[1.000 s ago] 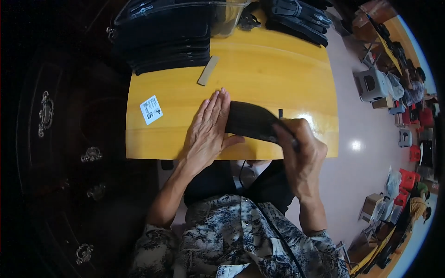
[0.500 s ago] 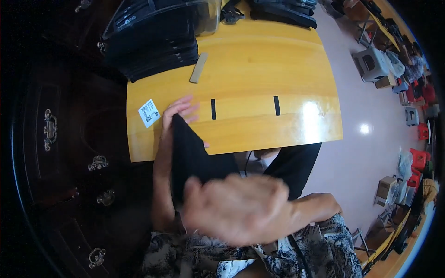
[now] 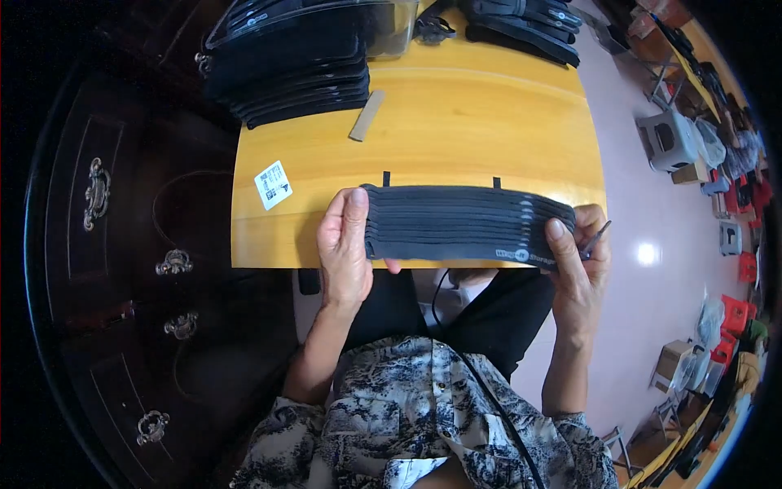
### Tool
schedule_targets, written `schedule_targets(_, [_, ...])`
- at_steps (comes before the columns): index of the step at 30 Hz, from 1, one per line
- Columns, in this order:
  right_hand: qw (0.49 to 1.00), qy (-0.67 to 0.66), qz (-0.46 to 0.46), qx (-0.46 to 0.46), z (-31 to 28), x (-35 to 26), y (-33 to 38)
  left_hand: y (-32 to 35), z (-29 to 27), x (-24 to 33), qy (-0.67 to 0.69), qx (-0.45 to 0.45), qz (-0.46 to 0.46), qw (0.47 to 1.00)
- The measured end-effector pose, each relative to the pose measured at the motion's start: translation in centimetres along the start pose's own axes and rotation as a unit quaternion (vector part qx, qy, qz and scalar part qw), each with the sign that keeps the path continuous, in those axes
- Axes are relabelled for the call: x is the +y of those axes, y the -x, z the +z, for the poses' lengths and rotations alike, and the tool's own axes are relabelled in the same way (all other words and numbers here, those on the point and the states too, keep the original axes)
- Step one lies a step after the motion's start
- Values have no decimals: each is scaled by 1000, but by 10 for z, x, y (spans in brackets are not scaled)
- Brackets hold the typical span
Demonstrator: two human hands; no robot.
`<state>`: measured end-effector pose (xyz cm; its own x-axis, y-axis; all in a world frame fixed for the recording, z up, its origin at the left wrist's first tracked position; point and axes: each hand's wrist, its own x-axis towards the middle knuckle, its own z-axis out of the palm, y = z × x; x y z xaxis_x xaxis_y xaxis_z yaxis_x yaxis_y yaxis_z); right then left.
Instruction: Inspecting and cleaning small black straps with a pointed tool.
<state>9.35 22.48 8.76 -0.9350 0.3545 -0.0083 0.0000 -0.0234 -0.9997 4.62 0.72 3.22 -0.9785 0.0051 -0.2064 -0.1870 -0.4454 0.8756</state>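
The likeliest slip here is the bundle of black straps (image 3: 464,224) fanning apart: it is a stack of many thin bands held only at its two ends, so if either grip eases, the middle layers could sag or slide out of line and spill over the near edge of the yellow table (image 3: 481,114). The right hand (image 3: 580,265) also pinches a thin dark tool (image 3: 595,240) alongside the stack, which leaves fewer fingers for the straps and could let that end twist. The left hand (image 3: 344,248) is closed on the left end of the bundle, its thumb lying over the top face and the other fingers curled beneath; the right hand is closed on the right end in the same way, thumb on top by the pale printed patch. The bundle thus spans straight between the two hands, level, held just above the table's near edge and over the lap. Beyond the fingers, well apart, lie a small white label (image 3: 273,184), a flat grey strip (image 3: 366,116) and a tall pile of more black straps (image 3: 293,69) at the far left.
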Motion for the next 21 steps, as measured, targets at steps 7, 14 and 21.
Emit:
schedule_targets(7, [985, -83, 150, 2, -25, 26, -7, 5, 26, 13, 36, 0, -40, 999])
schedule_targets(14, [991, -45, 122, 34, -32, 24, -24, -34, 1, 23, -131, -104, 46, 985])
schedule_targets(21, [986, -40, 146, 69, -56, 36, -59, -111, -21, 18, -597, -90, 315, 732])
